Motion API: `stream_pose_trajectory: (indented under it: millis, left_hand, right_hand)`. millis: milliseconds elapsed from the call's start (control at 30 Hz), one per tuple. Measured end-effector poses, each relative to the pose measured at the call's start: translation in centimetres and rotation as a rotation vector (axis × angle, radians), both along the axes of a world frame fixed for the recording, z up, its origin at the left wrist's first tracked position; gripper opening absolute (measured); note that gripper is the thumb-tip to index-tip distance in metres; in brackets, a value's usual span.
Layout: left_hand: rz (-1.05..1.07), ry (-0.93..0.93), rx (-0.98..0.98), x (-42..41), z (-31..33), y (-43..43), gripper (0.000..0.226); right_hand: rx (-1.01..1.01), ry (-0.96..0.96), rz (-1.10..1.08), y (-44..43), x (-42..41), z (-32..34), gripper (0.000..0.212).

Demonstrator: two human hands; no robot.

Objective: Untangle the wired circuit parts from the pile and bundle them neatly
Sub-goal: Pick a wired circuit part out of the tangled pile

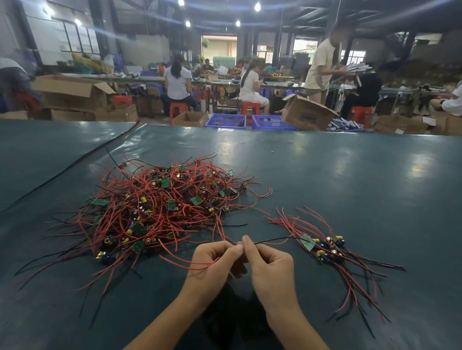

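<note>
A tangled pile of wired circuit parts (pixel 158 207), small green boards with red and black leads, lies on the dark green table (pixel 361 179) left of centre. To the right lies a smaller sorted bundle (pixel 325 247) with its boards side by side and wires trailing toward me. My left hand (pixel 215 263) pinches a red wire (pixel 192 265) that loops to its left. My right hand (pixel 269 265) pinches a thin black wire (pixel 278 239) that runs right to a green board (pixel 308 242) at the bundle. The fingertips of both hands meet just in front of the pile.
A seam or cable (pixel 68 164) crosses the table diagonally at far left. Beyond the far table edge stand blue crates (pixel 226 120), cardboard boxes (pixel 307 112) and red stools, with several people working at benches.
</note>
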State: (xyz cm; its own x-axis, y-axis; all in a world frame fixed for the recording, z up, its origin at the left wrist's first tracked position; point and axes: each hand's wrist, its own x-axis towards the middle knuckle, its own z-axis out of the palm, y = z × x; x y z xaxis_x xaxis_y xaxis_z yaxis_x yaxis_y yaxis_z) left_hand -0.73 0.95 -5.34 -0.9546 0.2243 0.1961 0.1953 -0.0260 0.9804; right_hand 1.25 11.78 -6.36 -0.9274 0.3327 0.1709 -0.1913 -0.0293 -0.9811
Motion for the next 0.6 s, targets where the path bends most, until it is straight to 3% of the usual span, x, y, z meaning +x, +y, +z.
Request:
stream_pose_trajectory:
  millis: [267, 433, 600]
  left_hand:
    - [-0.030, 0.037, 0.034, -0.2, 0.5, -0.1, 0.032]
    - [-0.052, 0.038, 0.059, -0.2, 0.5, -0.3, 0.031]
    - [-0.027, -0.192, 0.259, -0.7, 0.4, -0.4, 0.038]
  right_hand:
    - [-0.222, -0.155, -0.265, 3.7, -1.5, 0.8, 0.026]
    - [-0.315, -0.123, -0.332, 5.2, -1.8, 1.2, 0.031]
    - [-0.305, 0.008, -0.317, 4.9, -1.1, 1.6, 0.032]
